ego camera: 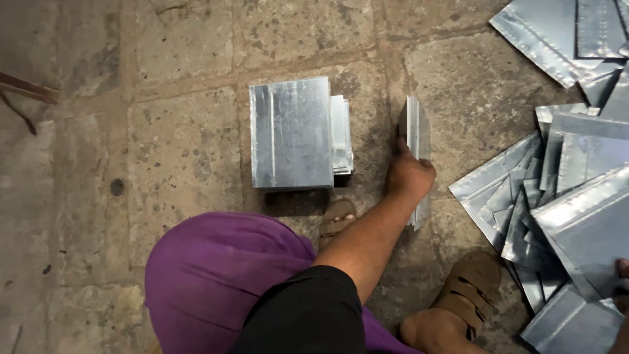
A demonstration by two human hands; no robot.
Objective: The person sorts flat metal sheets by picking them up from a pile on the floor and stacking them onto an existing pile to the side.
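Purple cloth [209, 282] over a bent knee fills the lower middle of the view, with a black sleeve [308, 314] just above it and a forearm reaching out over the stone floor [177, 151]. At the end of that forearm the left hand [408, 176] is closed around a thin bundle of metal sheets [415, 131] stood on edge on the floor, fingers wrapped over one face and thumb against the other. Only the narrow, bright edges of the bundle show, silvery and a little uneven, with one end sticking out below the hand.

Just to the left of it, apart from the hand, lies a flat stack of metal sheets [291, 133]: rectangular, dull silver, scuffed, with a folded seam along its left side. More sheets jut out from under its right edge.

At the right, a loose pile of sheets [563, 196] fans across the floor, overlapping at all angles, each with a crimped border. Two brown sandals [468, 288] show, one partly hidden behind the forearm.

At the lower right corner, only some fingertips of the right hand [621, 269] are visible, resting on the loose pile; its grip cannot be told.
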